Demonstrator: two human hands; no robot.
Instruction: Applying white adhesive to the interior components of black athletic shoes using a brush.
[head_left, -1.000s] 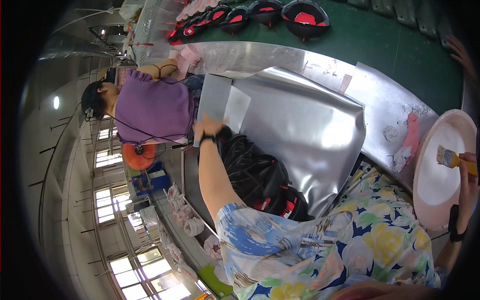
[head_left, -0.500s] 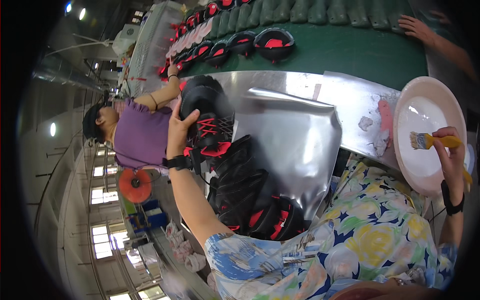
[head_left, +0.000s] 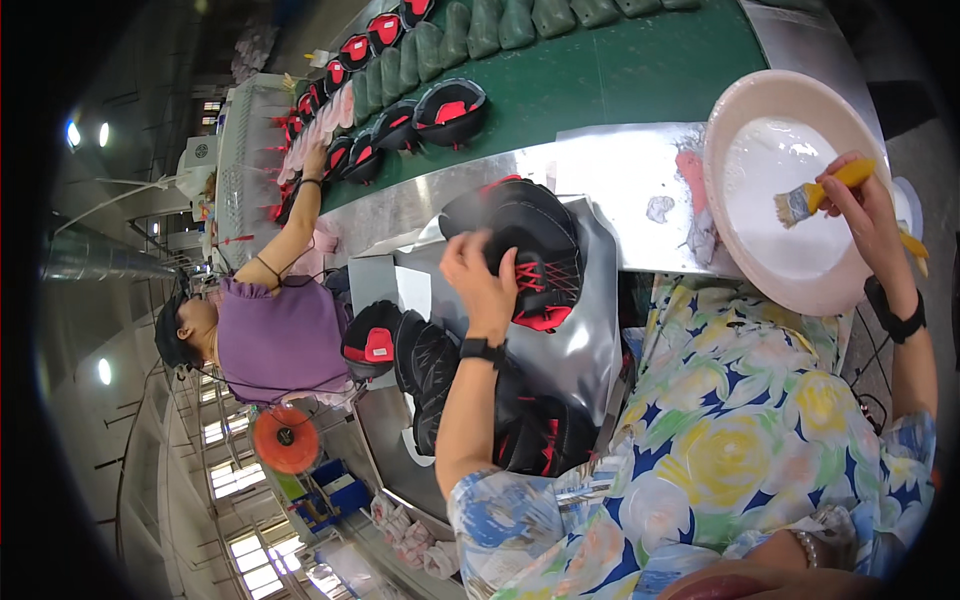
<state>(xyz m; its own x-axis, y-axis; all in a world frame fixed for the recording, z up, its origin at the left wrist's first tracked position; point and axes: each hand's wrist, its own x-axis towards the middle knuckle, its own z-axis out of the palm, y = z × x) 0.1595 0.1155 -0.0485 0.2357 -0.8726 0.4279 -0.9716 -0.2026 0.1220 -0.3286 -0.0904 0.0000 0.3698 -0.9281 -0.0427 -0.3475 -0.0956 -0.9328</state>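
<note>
A black shoe upper with red lacing (head_left: pixel 548 245) sits over the shiny metal sheet (head_left: pixel 588 355), in front of the wearer, with more black material behind its far left edge. The left hand (head_left: pixel 483 285) is at its left side, thumb parted from the half-curled fingers; blur hides whether it grips the upper or only touches it. The smooth sheet probably serves to protect the surface beneath.

To the right, the right hand (head_left: pixel 868 215) is closed around the yellow handle of a paintbrush (head_left: pixel 798 205), bristles pointing left over the pale basin (head_left: pixel 724 135) of white liquid (head_left: pixel 775 170), presumably so drips fall back inside. The basin rests at the right of the metal tabletop (head_left: pixel 635 165), within easy reach.

Near the left forearm, black uppers (head_left: pixel 430 360) lie heaped, likely to be close at hand. On the far side, a green belt (head_left: pixel 640 85) carries a spaced row of red-lined uppers (head_left: pixel 450 115); a co-worker in purple (head_left: pixel 275 345) reaches toward it from the left.
</note>
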